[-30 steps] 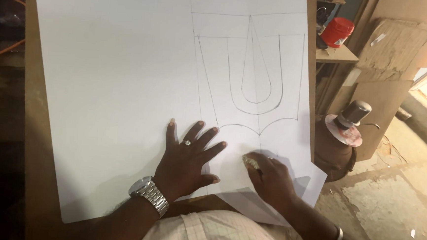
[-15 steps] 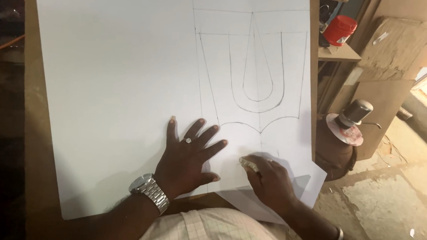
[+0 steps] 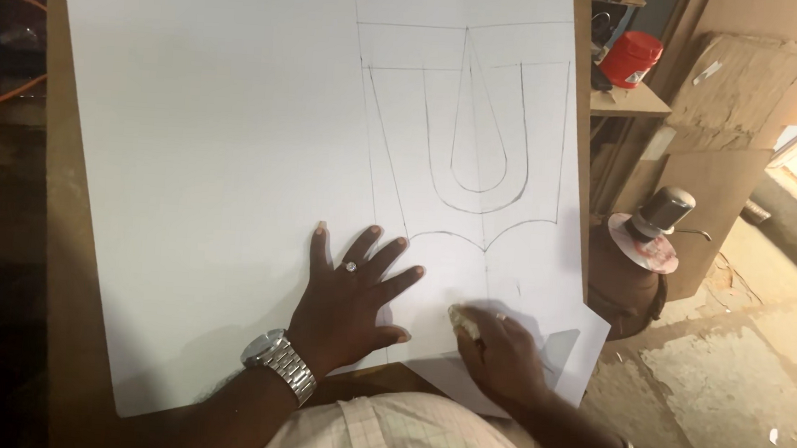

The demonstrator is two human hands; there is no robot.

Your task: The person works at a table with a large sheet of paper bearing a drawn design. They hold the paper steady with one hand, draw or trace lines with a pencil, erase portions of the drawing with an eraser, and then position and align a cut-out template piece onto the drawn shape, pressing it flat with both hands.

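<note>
A large white sheet of paper (image 3: 219, 148) lies on a brown board (image 3: 60, 259). Pencil lines on the sheet's right half form a U shape with a teardrop inside (image 3: 478, 137). My left hand (image 3: 353, 290) lies flat on the sheet with its fingers spread, a ring on one finger and a metal watch (image 3: 279, 364) on the wrist. My right hand (image 3: 501, 355) pinches a small pale eraser (image 3: 464, 320) against the paper below the curved pencil line. A smaller loose sheet (image 3: 575, 355) sticks out under that hand at the board's corner.
A red jar (image 3: 632, 58) stands on a wooden shelf (image 3: 627, 101) to the right. Below it stands a dark canister with a metal cap (image 3: 642, 239). Cardboard and wood panels (image 3: 738, 106) lean beyond. The concrete floor (image 3: 739, 392) is littered with scraps.
My right hand has shifted slightly left and down with the eraser on the paper. My left hand stays pressed flat. The view has drifted a little.
</note>
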